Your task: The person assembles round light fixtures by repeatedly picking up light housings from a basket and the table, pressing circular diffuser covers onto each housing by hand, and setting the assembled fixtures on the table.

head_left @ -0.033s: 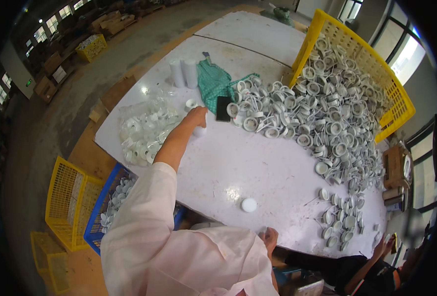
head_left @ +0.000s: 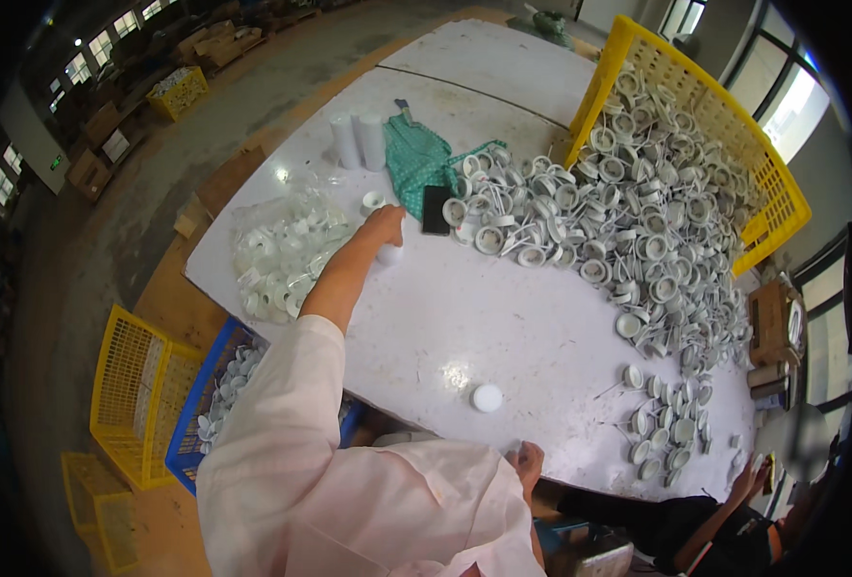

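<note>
The white worktop [head_left: 464, 317] carries everything, and the places below are given from the green cloth [head_left: 414, 162] lying near its far edge. Right of the cloth, a yellow crate [head_left: 638, 48] lies tipped, and a big heap of white caps [head_left: 638, 212] spills out of it across the worktop toward the near right edge. Left of the cloth and nearer, a clear bag [head_left: 282, 250] is stuffed with more caps. Just left of the cloth stand two white tubes [head_left: 359, 141]; a black phone [head_left: 436, 210] lies at its near edge.

The left hand [head_left: 386, 227] reaches out just near of the cloth, fingers curled down on a small white cap [head_left: 389, 255]; whether the grip has closed on it cannot be told. Another cap [head_left: 373, 201] sits beside the hand. The right hand [head_left: 527, 462] rests at the worktop's near edge, far from the cloth, its grip hidden.

The cap looks like thin moulded plastic: light, stiff, smooth and probably a bit slippery, not fragile. A pinch across its rim with fingertips should do.
</note>
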A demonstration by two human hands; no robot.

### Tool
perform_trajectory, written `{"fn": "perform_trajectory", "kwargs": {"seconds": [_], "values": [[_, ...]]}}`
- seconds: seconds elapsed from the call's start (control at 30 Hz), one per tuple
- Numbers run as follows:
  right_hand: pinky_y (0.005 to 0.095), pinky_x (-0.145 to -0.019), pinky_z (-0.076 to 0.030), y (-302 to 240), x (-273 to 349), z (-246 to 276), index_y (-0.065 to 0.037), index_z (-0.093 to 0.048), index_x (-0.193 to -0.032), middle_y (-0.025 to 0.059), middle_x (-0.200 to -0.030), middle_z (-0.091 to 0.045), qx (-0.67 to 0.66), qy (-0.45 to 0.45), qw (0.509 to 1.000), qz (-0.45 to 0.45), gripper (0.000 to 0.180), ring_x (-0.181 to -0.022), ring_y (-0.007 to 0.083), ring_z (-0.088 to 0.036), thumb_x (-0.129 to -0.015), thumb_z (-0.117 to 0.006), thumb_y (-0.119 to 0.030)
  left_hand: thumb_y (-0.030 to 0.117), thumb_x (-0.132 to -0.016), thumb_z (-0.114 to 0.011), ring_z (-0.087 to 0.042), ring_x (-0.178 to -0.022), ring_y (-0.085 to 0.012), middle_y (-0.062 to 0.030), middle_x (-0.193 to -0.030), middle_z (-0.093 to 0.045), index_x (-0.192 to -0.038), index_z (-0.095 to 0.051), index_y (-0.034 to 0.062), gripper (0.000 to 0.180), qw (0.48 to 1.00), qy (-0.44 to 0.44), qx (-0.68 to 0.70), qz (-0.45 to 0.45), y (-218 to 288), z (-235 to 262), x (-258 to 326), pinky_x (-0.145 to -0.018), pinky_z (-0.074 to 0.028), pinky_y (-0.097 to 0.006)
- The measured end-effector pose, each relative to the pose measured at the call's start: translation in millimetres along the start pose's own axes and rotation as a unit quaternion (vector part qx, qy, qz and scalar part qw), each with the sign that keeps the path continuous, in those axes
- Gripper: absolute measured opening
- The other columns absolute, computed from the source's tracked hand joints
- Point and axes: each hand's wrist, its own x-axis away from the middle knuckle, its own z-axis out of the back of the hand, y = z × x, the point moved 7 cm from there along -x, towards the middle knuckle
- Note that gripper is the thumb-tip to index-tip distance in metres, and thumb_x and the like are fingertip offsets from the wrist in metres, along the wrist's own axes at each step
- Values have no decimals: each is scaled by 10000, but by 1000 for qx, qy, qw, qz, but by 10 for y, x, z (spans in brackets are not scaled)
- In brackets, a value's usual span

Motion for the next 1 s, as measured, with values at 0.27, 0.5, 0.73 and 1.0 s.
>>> {"fn": "perform_trajectory", "kwargs": {"seconds": [0.27,0.5,0.73,1.0], "values": [[369,-671,-501,110,90,-29,-19,-581,-1034,193,-1028,-554,31,-27,998,-42,311,-797,307,-576,-734,-652,-58,153,-566,-763,-573,-1070,-327,-183,-1117,-586,-1173,-559,69,646,999,6,-20,34,-72,44,-43,-926,-478,-375],[362,-672,-479,-240,-165,84,-15,-599,-1044,166,-1007,-551,31,-7,999,-35,307,-738,264,-555,-743,-628,-70,163,-550,-744,-567,-1020,-320,-171,-1083,-581,-1085,-582,78,565,991,85,27,-98,471,377,244,-899,-465,-373],[304,-633,-477,-185,-147,66,-11,-620,-1048,141,-987,-544,23,-28,995,-90,298,-692,200,-541,-761,-634,-92,130,-569,-716,-536,-1026,-331,-153,-1092,-569,-1088,-571,55,544,937,-54,140,-316,2160,-761,1582,-919,-439,-386],[305,-634,-476,-94,-97,148,-4,-629,-1019,142,-961,-563,-35,-32,996,-80,270,-692,192,-545,-756,-630,-65,14,-673,-612,-534,-979,-343,-156,-1049,-533,-1042,-551,31,375,926,-122,47,-355,2950,-1752,2257,-852,-477,-418]]}}
